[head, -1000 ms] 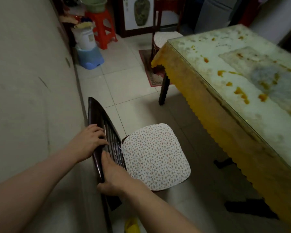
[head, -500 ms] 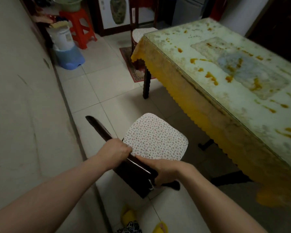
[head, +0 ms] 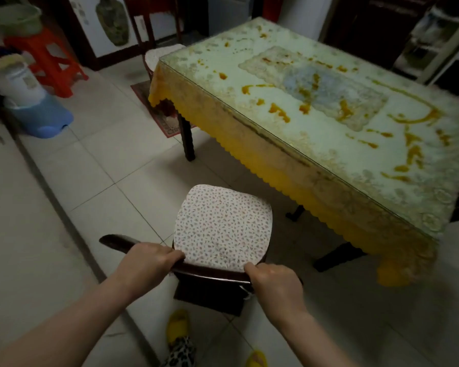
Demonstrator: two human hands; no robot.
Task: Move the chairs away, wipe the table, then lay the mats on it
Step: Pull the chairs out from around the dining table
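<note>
Dining chair point(head: 215, 271): dark wood with a floral seat cushion point(head: 223, 226), standing on the tiled floor point(head: 112, 154), apart from the bench point(head: 316, 107). Left hand point(head: 146, 263) and right hand point(head: 276, 284) each clamped on the curved top rail, likely for steering it clear.
Bench: glass-topped, yellow scalloped cloth, streaked with orange spills; unwiped.
Second chair point(head: 159, 49): at the far end, tucked in.
Room: plain wall at left, red stool point(head: 48, 62), blue bucket point(head: 40, 117). No mats visible.

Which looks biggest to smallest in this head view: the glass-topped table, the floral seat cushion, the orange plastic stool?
1. Glass-topped table
2. Floral seat cushion
3. Orange plastic stool, though it stands farther off, so its true size is unsure.
</note>
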